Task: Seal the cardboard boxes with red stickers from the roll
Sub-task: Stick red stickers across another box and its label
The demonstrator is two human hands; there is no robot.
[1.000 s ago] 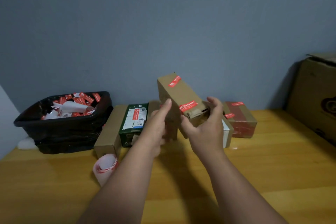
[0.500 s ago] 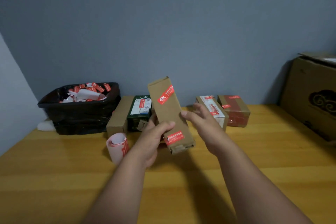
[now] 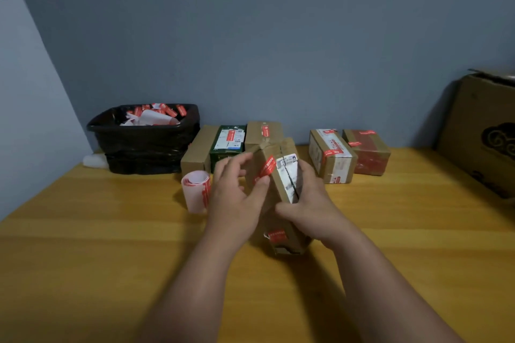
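I hold a long cardboard box (image 3: 279,194) tilted just above the wooden table (image 3: 111,245). My left hand (image 3: 237,199) grips its left side, thumb on the face just below a red sticker (image 3: 265,169). My right hand (image 3: 310,207) wraps round its right side, thumb across the front. A split white shipping label (image 3: 288,175) faces me. A second red sticker (image 3: 276,235) sits on the box's near end. The sticker roll (image 3: 196,192) stands on the table left of my left hand.
A black bin (image 3: 145,145) of sticker scraps stands at the back left. Along the wall are a plain brown box (image 3: 195,152), a green box (image 3: 228,142), a stickered brown box (image 3: 263,131), a taped box (image 3: 330,157) and a reddish box (image 3: 366,152). A large carton (image 3: 485,133) stands far right.
The box has been turned over and lowered toward the table, so its label face now shows. My right hand, open half a second ago, now holds it.
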